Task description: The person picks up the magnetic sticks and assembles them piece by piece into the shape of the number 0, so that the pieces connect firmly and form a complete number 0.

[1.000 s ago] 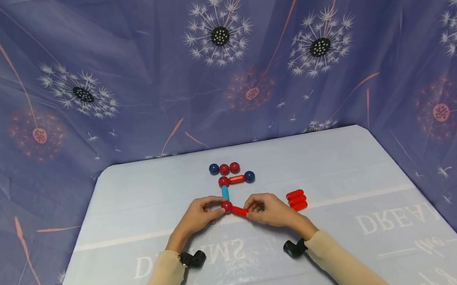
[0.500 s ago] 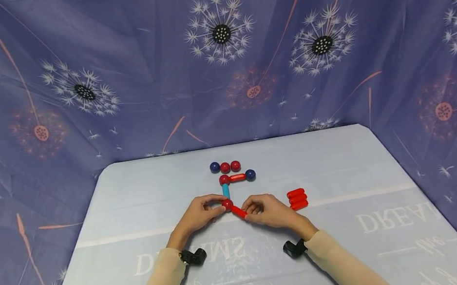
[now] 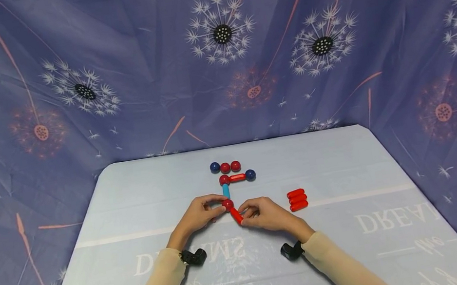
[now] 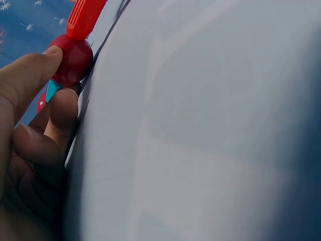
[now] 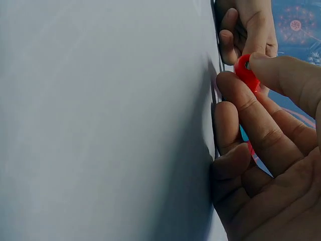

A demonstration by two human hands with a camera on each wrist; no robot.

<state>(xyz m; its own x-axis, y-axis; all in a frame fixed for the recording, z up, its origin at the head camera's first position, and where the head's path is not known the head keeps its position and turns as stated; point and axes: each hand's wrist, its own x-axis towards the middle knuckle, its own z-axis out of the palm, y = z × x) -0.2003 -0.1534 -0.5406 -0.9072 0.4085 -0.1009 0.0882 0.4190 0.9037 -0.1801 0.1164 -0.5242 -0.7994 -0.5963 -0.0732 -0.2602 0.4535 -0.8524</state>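
My left hand pinches a glossy red ball between thumb and fingers, low at the table. From that ball a red rod slants toward me and slightly right. The thumb and forefinger of my right hand pinch the rod's near end, where the right wrist view shows a small metal spot. A light blue rod runs from the held ball to a farther red ball. From there another red rod leads right to a dark blue ball. In the left wrist view, the held ball meets the rod's ribbed end.
Behind the assembly sits a row of loose balls, one dark blue ball and two red balls. Three red rods lie side by side to the right. A dandelion-print curtain hangs beyond the white table.
My right hand has swung the red rod's near end toward me and to the left, so the rod slants more steeply. My left hand keeps its pinch on the ball.
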